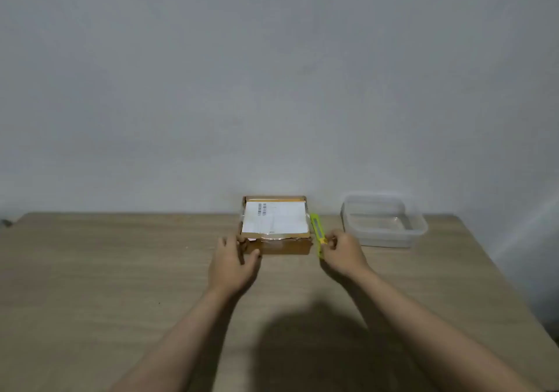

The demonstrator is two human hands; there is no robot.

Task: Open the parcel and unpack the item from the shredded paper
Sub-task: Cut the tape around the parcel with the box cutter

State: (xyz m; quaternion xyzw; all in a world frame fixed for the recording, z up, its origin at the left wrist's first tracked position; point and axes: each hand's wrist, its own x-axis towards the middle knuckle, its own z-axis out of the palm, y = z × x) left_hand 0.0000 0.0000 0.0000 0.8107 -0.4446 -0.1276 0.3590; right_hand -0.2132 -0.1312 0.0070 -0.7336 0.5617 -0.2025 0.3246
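A flat brown cardboard parcel (279, 245) lies at the far middle of the wooden table (121, 270), taped closed, with a white shipping label (276, 217) on top. My left hand (234, 260) holds its near left corner, thumb against the front face. My right hand (340, 254) grips the lower end of a yellow-green utility knife (316, 229) just to the right of the parcel. The knife points away from me along the box's right side. The inside of the parcel is hidden.
A clear plastic container (384, 220) stands to the right of the parcel near the table's far edge. A grey wall rises right behind the table. The table's right edge slants down toward the lower right.
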